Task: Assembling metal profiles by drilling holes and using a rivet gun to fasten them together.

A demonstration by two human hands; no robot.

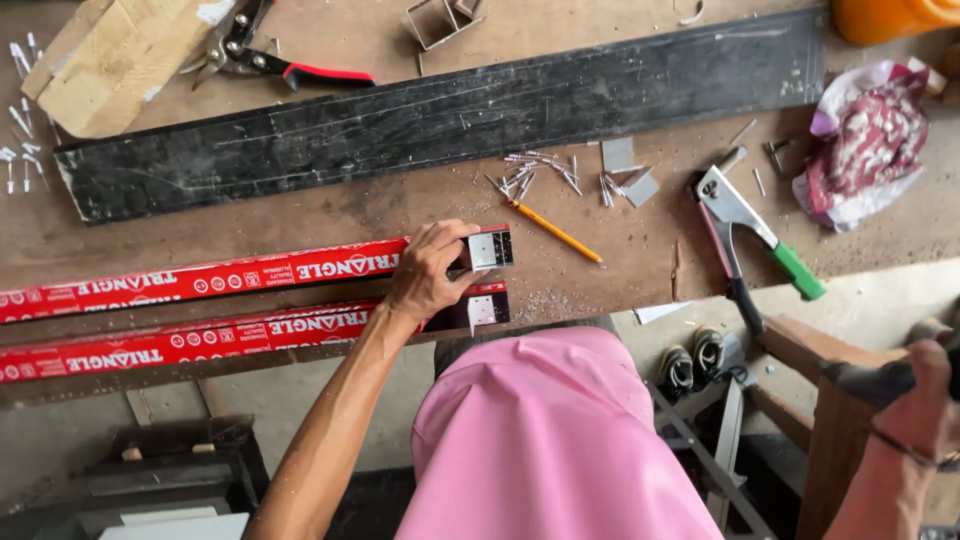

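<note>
A long black board (440, 115) lies across the far side of the wooden surface (620, 250). Nearer, two red bars (200, 280) run left to right. The left hand (428, 270) presses down on the far bar's right end, fingers curled over its metal bracket (490, 249). The right hand (925, 395) at the near right edge grips a dark tool (870, 380). A riveter (745, 230) and pencil (555, 232) lie right.

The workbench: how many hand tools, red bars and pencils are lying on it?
Red bars: 2, the upper under the left hand, the lower.
Hand tools: 2, red-handled snips and a green-handled riveter.
Pencils: 1, orange.
Total: 5.
</note>
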